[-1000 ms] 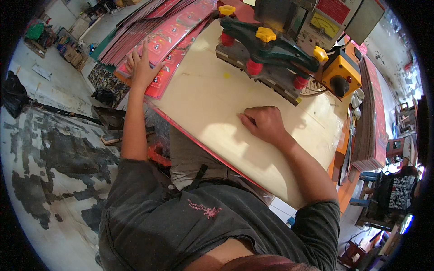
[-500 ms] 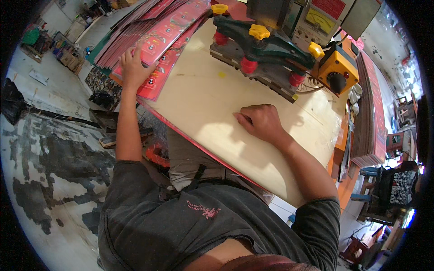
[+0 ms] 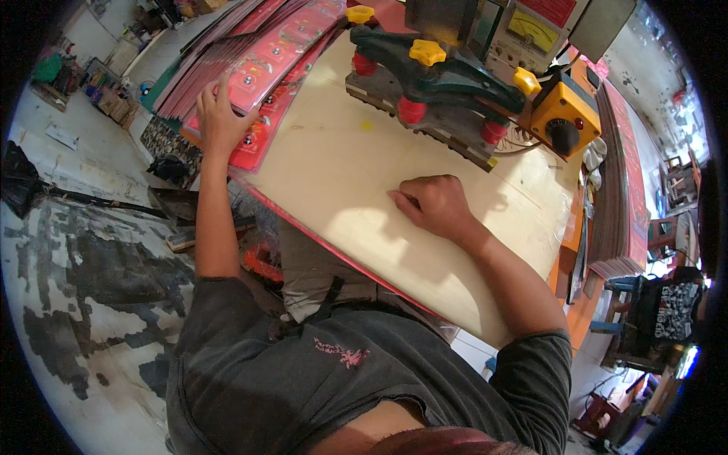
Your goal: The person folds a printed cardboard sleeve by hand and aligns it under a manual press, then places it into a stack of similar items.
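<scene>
My left hand (image 3: pixel 218 125) lies on the near end of a fanned pile of red printed sheets (image 3: pixel 267 67), at the upper left. Its fingers are spread, with the thumb out to the right across a sheet. Under it, another red sheet (image 3: pixel 246 155) reaches onto the cream tabletop (image 3: pixel 318 189). My right hand (image 3: pixel 434 203) rests on that top in a loose fist, near the middle. Nothing shows in it. Just beyond the fist stands a press head with a dark green frame (image 3: pixel 447 72), yellow knobs (image 3: pixel 428 52) and red spacers (image 3: pixel 412 111).
A yellow control box (image 3: pixel 565 114) with a black knob sits right of the press, below a meter panel (image 3: pixel 528 29). A tall stack of red-topped sheets (image 3: pixel 618 182) stands along the right side. Left of the table is a patchy grey floor (image 3: pixel 98 280).
The view has shifted slightly, so the press and sheets appear a little further left. Both hands stay in nearly the same places, and I see no clear movement of the sheets.
</scene>
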`<act>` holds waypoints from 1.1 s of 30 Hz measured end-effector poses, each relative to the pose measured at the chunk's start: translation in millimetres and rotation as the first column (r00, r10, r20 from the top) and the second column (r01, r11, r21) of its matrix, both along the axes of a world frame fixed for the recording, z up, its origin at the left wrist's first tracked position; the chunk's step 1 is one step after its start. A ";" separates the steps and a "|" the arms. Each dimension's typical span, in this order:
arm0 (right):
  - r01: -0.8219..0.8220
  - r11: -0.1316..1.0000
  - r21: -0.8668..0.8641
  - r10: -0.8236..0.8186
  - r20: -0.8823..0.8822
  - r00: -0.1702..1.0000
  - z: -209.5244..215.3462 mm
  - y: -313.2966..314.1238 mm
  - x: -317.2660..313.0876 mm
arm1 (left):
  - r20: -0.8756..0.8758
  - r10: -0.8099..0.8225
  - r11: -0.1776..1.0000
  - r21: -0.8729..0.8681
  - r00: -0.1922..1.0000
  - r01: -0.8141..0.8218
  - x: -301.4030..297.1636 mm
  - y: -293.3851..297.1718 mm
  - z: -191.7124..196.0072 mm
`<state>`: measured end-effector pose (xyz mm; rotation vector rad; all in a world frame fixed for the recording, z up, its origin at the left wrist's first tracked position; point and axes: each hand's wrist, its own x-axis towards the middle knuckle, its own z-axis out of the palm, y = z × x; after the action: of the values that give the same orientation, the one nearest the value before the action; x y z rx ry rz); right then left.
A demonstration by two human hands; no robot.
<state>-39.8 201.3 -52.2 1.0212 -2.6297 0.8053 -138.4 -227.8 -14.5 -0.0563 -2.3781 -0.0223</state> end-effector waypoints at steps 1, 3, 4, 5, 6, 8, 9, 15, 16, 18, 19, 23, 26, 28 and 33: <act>0.001 1.000 0.001 -0.001 0.002 1.000 -0.1 0.0 -0.1 | -0.009 -0.004 1.000 -0.007 1.000 0.004 0.1 -2.1 -1.9; 0.000 1.000 0.008 0.000 0.004 1.000 0.0 -0.1 -0.3 | -0.021 -0.008 1.000 -0.014 1.000 0.007 0.5 -6.7 -5.4; -0.001 1.000 0.013 0.001 0.003 1.000 0.2 0.2 -0.4 | -0.024 -0.008 1.000 -0.014 1.000 0.008 1.3 -7.6 -6.3; -0.002 1.000 0.017 0.002 0.003 1.000 0.2 0.4 -0.5 | -0.026 -0.008 1.000 -0.014 1.000 0.008 2.5 -8.8 -7.1; -0.003 1.000 0.015 0.003 0.004 1.000 0.1 0.6 -0.5 | -0.027 -0.017 1.000 -0.010 0.999 0.017 3.9 -10.3 -7.7; -0.004 1.000 0.012 0.004 0.007 1.000 -0.8 0.9 -0.9 | -0.028 -0.036 0.999 -0.002 0.999 0.036 5.2 -13.4 -10.3; -0.005 1.000 0.014 0.005 0.005 1.000 -0.7 0.9 -0.9 | -0.026 -0.033 0.999 -0.002 0.999 0.033 5.7 -14.9 -11.6; 0.003 0.999 0.035 -0.004 0.008 1.000 -0.9 1.8 -1.2 | 0.064 0.015 0.999 0.041 0.998 -0.018 12.2 -9.9 -13.9; 0.004 0.999 0.051 -0.004 0.011 1.000 0.3 1.8 -0.7 | 0.055 -0.005 0.999 0.053 0.998 0.003 12.1 -13.2 -17.0; 0.006 0.997 0.071 -0.007 0.014 1.000 1.1 1.4 -0.4 | 0.033 0.005 0.998 0.069 0.999 -0.007 10.7 -18.7 -23.7; 0.007 0.997 0.076 -0.008 0.015 1.000 1.0 1.1 -0.5 | 0.019 0.036 0.997 0.074 0.999 -0.038 9.3 -22.7 -29.4; 0.001 0.996 0.089 -0.001 0.007 1.000 0.1 0.6 -1.1 | -0.022 0.134 0.979 0.155 0.991 -0.129 1.6 -44.4 -48.7; -0.011 0.996 0.089 0.010 0.018 1.000 3.5 -0.8 -0.1 | 0.031 0.190 0.932 0.308 0.981 -0.191 4.6 -66.1 -48.0; -0.003 0.996 0.093 0.002 0.006 1.000 1.8 -0.2 -0.3 | 0.141 0.256 0.894 0.343 0.956 -0.290 5.9 -67.0 -46.0; 0.012 0.996 0.091 -0.012 0.001 1.000 1.0 -2.7 -0.3 | 0.216 0.394 0.850 0.284 0.893 -0.444 8.6 -54.3 -41.6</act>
<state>-40.1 198.7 -51.2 1.0263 -2.6933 0.6894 -129.8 -282.2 -56.0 0.6495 -2.4538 -0.2181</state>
